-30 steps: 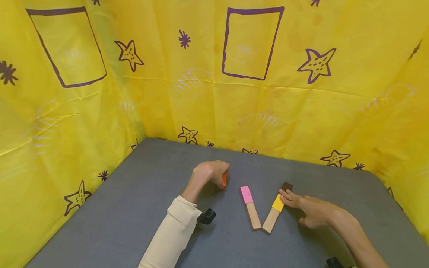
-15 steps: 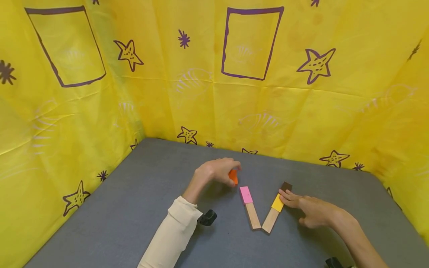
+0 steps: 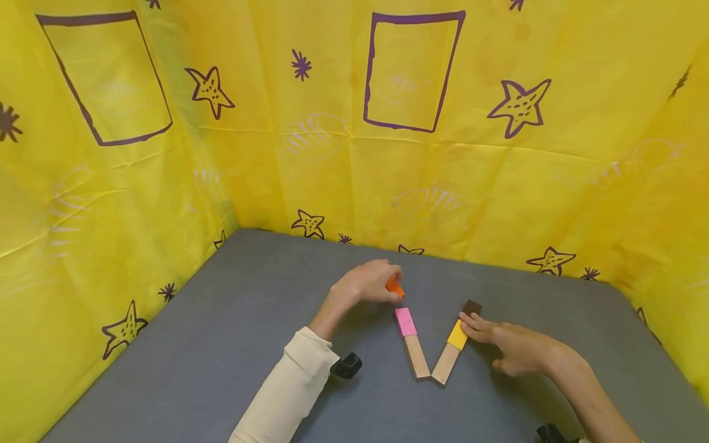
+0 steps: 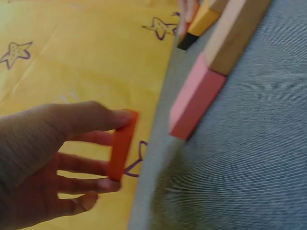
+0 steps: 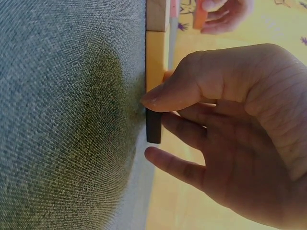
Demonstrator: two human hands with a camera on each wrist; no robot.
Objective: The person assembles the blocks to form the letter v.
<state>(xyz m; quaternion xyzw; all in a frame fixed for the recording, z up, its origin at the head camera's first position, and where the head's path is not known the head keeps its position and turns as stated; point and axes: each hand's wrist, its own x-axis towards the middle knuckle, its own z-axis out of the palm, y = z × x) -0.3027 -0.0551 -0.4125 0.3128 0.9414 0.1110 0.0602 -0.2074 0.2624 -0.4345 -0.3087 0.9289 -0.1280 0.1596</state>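
My left hand (image 3: 368, 282) pinches an orange block (image 4: 122, 146) between thumb and fingertips, just beyond the far end of a pink block (image 3: 406, 322). In the left wrist view the orange block hangs apart from the pink one. A natural wood block (image 3: 418, 357) continues the pink one toward the front. My right hand (image 3: 512, 347) lies with its fingers extended, the fingertips resting where a yellow block (image 3: 456, 336) meets a dark brown block (image 3: 471, 308). The thumb stands apart in the head view. Another natural wood block (image 3: 445, 365) adjoins the yellow one, and the two rows form a V.
A grey tabletop (image 3: 232, 344) lies under everything. Yellow cloth (image 3: 310, 172) with drawn starfish and fish hangs behind it and along the left. Each wrist wears a black camera mount, such as the left one (image 3: 346, 366).
My left hand has moved right with the orange block, from left of the pink block to just beyond its far end, turning the block. The right hand stays in place on the blocks.
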